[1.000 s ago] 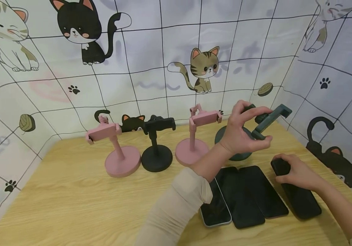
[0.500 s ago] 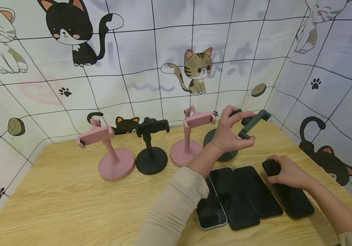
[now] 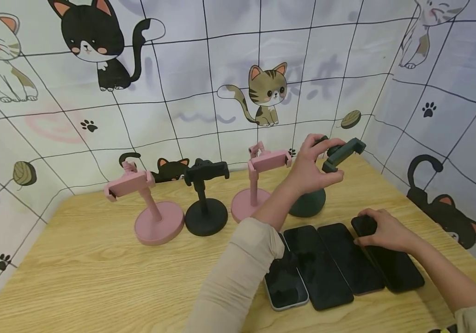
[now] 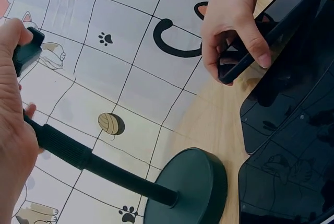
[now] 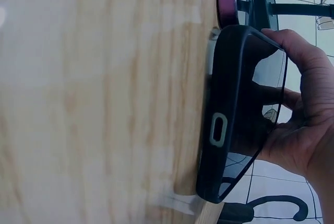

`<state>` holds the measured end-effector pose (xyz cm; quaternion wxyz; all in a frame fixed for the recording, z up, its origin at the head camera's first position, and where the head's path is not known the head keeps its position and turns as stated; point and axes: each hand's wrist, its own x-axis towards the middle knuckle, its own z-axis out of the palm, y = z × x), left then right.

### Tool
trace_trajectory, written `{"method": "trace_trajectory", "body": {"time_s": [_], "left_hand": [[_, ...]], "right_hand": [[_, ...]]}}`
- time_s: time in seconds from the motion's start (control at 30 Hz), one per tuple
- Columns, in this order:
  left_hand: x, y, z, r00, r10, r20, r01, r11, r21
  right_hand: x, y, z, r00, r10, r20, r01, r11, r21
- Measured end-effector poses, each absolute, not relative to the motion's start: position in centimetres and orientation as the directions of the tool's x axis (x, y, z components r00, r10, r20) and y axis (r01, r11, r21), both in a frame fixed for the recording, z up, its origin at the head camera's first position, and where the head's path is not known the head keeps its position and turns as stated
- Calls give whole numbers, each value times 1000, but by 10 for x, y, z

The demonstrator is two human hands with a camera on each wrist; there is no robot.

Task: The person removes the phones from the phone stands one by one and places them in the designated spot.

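Note:
My left hand (image 3: 306, 170) holds the dark green phone stand by its upper part, with the thumb and fingers around the clamp (image 3: 344, 155). Its round base (image 3: 309, 203) sits on the table, and the stem (image 4: 125, 177) shows in the left wrist view. My right hand (image 3: 389, 232) grips the far end of the rightmost black phone (image 3: 398, 273), thumb on one long side, fingers on the other. The right wrist view shows the phone's near edge with its charging port (image 5: 218, 129). Whether the phone's gripped end is lifted I cannot tell.
Two pink phone stands (image 3: 159, 223) and a black one (image 3: 206, 217) stand along the back. Left of the gripped phone lie a black phone (image 3: 352, 259), another black phone (image 3: 319, 268) and a silver-edged phone (image 3: 286, 282). A cat-print sheet (image 3: 188, 69) hangs behind the table.
The green stand's clamp has tipped and risen slightly in my left hand, and its base has shifted right. The right hand's phone has moved a little left, against its neighbour.

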<state>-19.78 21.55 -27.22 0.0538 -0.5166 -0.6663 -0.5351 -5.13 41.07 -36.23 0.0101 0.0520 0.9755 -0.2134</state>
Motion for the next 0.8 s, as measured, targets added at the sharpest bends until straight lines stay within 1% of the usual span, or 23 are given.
{"method": "trace_trajectory", "body": {"time_s": [0.13,0.23,0.43,0.6,0.8], "left_hand": [[-200,216,-267,-516,664,540,700,-37,714],[-201,218,-266,-536,685,494,674,-6,739],[-201,225,-267,-552,687,472,649,-1,761],[-204,229,-265,-565,693,448,654,46,755],[-205,228,-262,-570,710,413,649,81,756]], "right_hand": [[-53,413,-364,-993,106,-60,121,909,-399],[-55,414,-366,-992,108,-68,127,910,-394],[-55,413,-369,-993,100,-60,115,913,-391],[-54,410,-372,-993,99,-58,113,915,-387],[-52,411,-380,-996,89,4,82,930,-358]]}}
